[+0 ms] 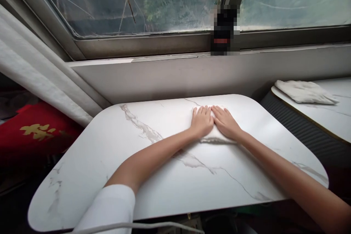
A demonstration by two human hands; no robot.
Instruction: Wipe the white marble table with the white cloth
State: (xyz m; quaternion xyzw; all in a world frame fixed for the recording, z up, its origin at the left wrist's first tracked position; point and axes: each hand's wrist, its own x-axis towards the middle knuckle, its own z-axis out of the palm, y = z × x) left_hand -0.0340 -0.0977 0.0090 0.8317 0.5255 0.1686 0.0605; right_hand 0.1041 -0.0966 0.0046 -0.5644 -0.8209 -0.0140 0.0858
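Note:
A folded white cloth lies on the white marble-patterned tabletop, right of its middle and toward the far side. My left hand presses flat on the cloth's left part, fingers stretched away from me. Beside it, my right hand rests on the cloth's right part, its fingers also laid out flat. The two hands touch or nearly touch at the fingers and thumbs. Most of the cloth is hidden under them; its near edge shows below the palms.
Another folded white cloth lies on a second marble-patterned surface at the right. A pale curtain and red fabric with gold lettering are at the left. Behind the table rises a window ledge. A cable crosses the front.

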